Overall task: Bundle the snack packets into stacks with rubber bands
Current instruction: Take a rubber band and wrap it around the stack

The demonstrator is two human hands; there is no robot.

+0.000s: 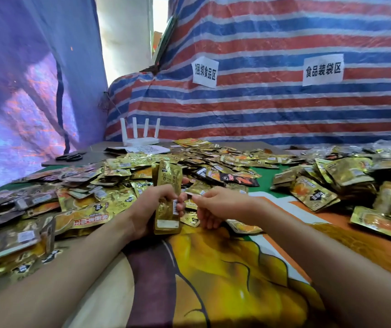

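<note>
Gold foil packets (237, 158) litter the bench (213, 280). At centre frame, the left hand (153, 208) has its grip closed round an upright stack (168, 183). The right hand (215, 207) pinches just beside it, though on what cannot be told.

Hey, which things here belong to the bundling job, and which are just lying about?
Job: stack held upright in the left hand; right hand at its edge; loose packets heaped around.
Lying about: router; scissors; paper signs on the tarp.
</note>
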